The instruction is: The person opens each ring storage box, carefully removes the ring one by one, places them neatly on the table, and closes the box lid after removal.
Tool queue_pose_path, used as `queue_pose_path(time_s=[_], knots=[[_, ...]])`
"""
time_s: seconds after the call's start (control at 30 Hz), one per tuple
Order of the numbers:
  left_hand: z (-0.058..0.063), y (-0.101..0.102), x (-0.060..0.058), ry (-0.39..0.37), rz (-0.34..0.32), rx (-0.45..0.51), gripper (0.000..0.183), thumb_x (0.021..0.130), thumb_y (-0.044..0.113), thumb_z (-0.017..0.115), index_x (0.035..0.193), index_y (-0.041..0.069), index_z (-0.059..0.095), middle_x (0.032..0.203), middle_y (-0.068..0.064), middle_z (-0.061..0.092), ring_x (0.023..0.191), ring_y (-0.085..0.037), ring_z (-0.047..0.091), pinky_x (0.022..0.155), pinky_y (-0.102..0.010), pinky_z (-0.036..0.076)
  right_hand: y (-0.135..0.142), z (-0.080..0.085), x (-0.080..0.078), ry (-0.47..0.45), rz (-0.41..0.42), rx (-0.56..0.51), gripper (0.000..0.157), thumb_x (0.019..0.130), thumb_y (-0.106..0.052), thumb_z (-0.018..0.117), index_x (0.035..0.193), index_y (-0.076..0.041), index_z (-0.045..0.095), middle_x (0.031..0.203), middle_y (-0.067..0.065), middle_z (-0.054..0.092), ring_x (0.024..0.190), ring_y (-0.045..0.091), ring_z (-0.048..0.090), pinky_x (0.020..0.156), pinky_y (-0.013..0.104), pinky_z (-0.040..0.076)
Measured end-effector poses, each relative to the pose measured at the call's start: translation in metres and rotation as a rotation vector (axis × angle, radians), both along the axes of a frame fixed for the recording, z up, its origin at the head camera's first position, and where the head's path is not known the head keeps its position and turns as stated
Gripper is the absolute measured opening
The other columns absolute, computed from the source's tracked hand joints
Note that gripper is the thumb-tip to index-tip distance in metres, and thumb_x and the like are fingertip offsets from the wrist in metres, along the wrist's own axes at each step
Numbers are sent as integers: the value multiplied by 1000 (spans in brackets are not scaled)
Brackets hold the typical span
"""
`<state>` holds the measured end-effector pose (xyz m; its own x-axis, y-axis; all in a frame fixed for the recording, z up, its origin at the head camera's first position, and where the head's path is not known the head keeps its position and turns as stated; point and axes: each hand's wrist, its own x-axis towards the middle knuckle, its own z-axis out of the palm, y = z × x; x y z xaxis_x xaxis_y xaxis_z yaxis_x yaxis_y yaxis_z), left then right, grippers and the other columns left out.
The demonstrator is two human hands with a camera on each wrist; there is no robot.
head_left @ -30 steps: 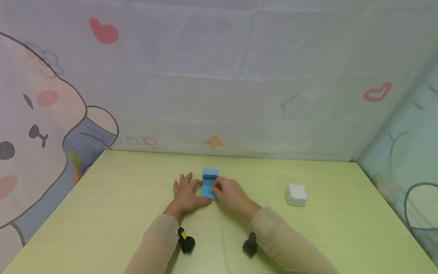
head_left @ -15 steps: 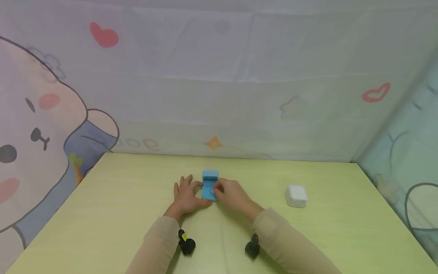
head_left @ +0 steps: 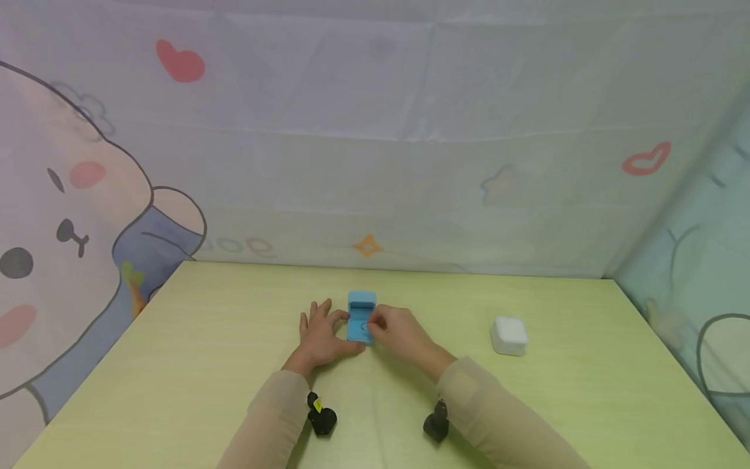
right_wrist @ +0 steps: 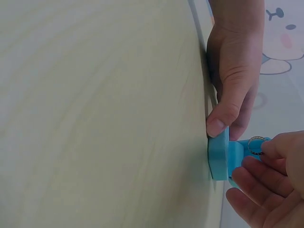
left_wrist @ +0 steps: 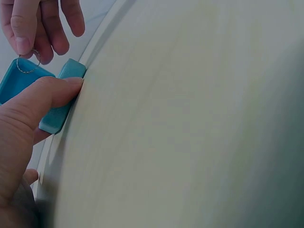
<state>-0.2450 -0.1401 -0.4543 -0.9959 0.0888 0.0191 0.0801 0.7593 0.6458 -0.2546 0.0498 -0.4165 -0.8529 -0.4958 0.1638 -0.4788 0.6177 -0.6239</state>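
Observation:
A small blue ring box point(head_left: 361, 298) stands on the table with its lid raised. My left hand point(head_left: 322, 337) grips the box's base from the left, thumb at the front and index finger at the side; in the left wrist view the thumb lies on the blue base point(left_wrist: 58, 116). A thin ring point(right_wrist: 250, 146) is pinched between the thumb and index finger of my right hand point(head_left: 401, 333). The ring is held upright above the base, in front of the open lid point(left_wrist: 14, 85). Whether it touches the cushion cannot be told.
A white rounded block point(head_left: 508, 336) stands on the table point(head_left: 562, 391) to the right of the hands. A printed cloth point(head_left: 375, 130) hangs behind the table's far edge. Black camera mounts point(head_left: 322, 420) sit at both wrists.
Both hands keep their hold on the box and the ring, with only tiny movement of the right hand. The head view has shifted slightly.

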Motion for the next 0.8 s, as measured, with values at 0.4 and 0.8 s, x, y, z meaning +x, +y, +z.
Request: queue_pose_path(time_s=[0.4, 0.8], knots=[[0, 0, 0, 2, -2, -3, 62, 70, 44, 77, 120, 12, 60, 153, -25, 20, 143, -49, -1, 111, -64, -5, 1, 5, 2, 5, 15, -8, 11, 92, -13, 59, 94, -6, 66, 89, 6, 69, 79, 15, 64, 68, 26, 52], [0, 1, 1, 2, 0, -9, 62, 71, 44, 77, 120, 12, 59, 153, -25, 20, 143, -49, -1, 112, -64, -5, -1, 5, 3, -7, 8, -5, 10, 91, -14, 59, 91, -7, 66, 85, 3, 68, 72, 10, 58, 64, 22, 50]])
